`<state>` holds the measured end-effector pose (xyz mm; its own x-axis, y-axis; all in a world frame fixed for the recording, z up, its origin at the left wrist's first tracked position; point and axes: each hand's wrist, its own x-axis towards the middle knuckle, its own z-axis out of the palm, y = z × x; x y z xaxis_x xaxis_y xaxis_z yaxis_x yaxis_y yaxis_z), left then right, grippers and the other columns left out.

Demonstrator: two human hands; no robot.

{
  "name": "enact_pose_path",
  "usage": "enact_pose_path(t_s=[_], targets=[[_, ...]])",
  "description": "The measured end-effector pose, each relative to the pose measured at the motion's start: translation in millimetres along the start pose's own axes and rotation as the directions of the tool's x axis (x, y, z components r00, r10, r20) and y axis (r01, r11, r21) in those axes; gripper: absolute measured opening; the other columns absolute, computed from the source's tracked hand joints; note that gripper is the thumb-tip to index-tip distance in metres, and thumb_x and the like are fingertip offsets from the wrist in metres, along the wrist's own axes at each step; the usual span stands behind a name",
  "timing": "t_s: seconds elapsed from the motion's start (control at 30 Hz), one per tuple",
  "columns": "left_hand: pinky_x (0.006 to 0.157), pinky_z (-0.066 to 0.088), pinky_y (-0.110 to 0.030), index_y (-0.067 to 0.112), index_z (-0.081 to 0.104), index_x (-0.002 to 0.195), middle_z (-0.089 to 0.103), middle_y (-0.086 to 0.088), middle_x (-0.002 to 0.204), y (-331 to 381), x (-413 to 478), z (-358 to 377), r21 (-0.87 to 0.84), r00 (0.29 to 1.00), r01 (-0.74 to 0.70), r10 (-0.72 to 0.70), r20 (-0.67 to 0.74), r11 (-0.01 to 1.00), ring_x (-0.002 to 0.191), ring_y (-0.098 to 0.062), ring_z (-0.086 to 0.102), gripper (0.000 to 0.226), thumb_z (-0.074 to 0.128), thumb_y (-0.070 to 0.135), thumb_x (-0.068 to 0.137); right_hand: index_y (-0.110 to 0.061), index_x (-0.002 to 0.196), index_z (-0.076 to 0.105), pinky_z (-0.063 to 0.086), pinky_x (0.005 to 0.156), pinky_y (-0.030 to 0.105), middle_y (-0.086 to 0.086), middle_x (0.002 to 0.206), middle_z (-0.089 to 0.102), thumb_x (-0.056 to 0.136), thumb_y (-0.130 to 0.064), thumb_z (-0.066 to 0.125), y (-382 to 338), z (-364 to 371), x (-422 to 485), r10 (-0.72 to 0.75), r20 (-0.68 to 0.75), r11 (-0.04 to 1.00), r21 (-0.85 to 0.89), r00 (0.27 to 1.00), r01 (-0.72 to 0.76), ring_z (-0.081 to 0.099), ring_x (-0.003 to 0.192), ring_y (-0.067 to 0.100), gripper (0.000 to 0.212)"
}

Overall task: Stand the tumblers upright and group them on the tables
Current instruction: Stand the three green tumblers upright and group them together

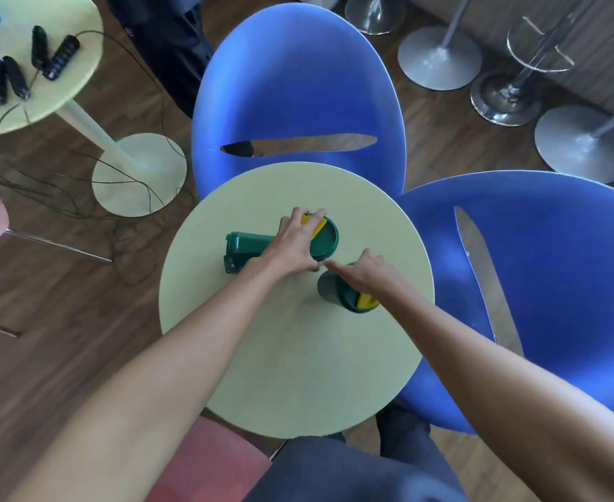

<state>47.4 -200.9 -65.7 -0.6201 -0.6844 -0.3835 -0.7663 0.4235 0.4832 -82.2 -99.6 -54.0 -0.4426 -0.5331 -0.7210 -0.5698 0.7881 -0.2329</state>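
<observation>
Two tumblers are on the round pale green table (298, 356). A dark green tumbler (247, 248) lies across the table with its base to the left. Its green lid with a yellow flap (325, 237) faces right and upward. My left hand (294, 244) grips it just behind the lid and hides its middle. To the right, a grey-bodied tumbler (329, 289) with a green lid and yellow flap (365, 302) is tilted, lid toward me. My right hand (367, 273) lies over it, fingers curled on its upper side.
Two blue shell chairs stand against the table, one behind (298, 85) and one to the right (551, 284). A second pale green table (77, 81) at the far left holds dark handles and cords. Thin cables trail over the wooden floor (63, 197). Metal stool bases (439, 58) stand at the back right.
</observation>
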Motion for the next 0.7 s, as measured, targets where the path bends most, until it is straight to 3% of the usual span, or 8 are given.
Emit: enact_pose_path(t_s=[0.2, 0.4, 0.5, 0.6, 0.7], targets=[[0.11, 0.036, -0.042, 0.029, 0.016, 0.156, 0.025, -0.006, 0.15, -7.1, 0.4, -9.2, 0.018, 0.997, -0.044, 0.043, 0.065, 0.999, 0.133, -0.03, 0.032, 0.104, 0.079, 0.02, 0.075, -0.002, 0.148, 0.025, 0.042, 0.102, 0.042, 0.018, 0.149, 0.035, 0.069, -0.082, 0.055, -14.2, -7.3, 3.3, 0.002, 0.127, 1.0, -0.012, 0.992, 0.0, 0.041, 0.134, 0.035, 0.116], [0.111, 0.036, -0.041, 0.03, 0.01, 0.157, 0.024, -0.005, 0.15, -8.0, -0.6, -16.2, 0.039, 0.99, -0.069, 0.064, 0.129, 0.997, 0.133, -0.03, 0.03, 0.101, 0.072, 0.008, 0.079, -0.005, 0.147, 0.025, 0.046, 0.101, 0.046, 0.015, 0.149, 0.034, 0.063, -0.086, 0.055, -6.9, 3.8, 1.8, -0.012, 0.075, 0.998, 0.062, 0.997, 0.008, 0.041, 0.132, 0.036, 0.121], [0.109, 0.037, -0.039, 0.03, 0.01, 0.157, 0.026, -0.006, 0.148, -9.6, -0.2, -19.2, 0.038, 0.99, -0.057, 0.052, 0.129, 0.998, 0.132, -0.03, 0.032, 0.102, 0.063, -0.004, 0.077, -0.013, 0.145, 0.029, 0.056, 0.078, 0.041, 0.01, 0.143, 0.037, 0.067, -0.074, 0.066, 2.2, 4.0, -3.3, -0.058, 0.114, 0.975, 0.219, 0.992, 0.032, 0.046, 0.126, 0.031, 0.106], [0.106, 0.039, -0.037, 0.03, 0.011, 0.157, 0.029, -0.006, 0.147, -10.4, -0.4, -19.8, 0.037, 0.992, -0.053, 0.048, 0.115, 0.998, 0.13, -0.029, 0.035, 0.104, 0.065, -0.005, 0.075, -0.018, 0.136, 0.042, 0.06, 0.071, 0.038, 0.01, 0.133, 0.051, 0.074, -0.053, 0.075, 15.1, 12.3, -8.7, -0.132, 0.135, 0.918, 0.389, 0.982, 0.07, 0.057, 0.11, 0.025, 0.078], [0.102, 0.041, -0.038, 0.03, 0.017, 0.155, 0.034, -0.007, 0.144, -11.1, -1.8, -19.4, 0.015, 0.994, -0.072, 0.071, 0.078, 0.997, 0.126, -0.031, 0.04, 0.102, 0.067, -0.006, 0.073, -0.015, 0.12, 0.053, 0.062, 0.067, 0.037, 0.012, 0.114, 0.065, 0.076, -0.044, 0.077, 21.6, 22.6, -14.4, -0.137, 0.054, 0.846, 0.526, 0.989, 0.089, 0.069, 0.087, 0.026, 0.058]])
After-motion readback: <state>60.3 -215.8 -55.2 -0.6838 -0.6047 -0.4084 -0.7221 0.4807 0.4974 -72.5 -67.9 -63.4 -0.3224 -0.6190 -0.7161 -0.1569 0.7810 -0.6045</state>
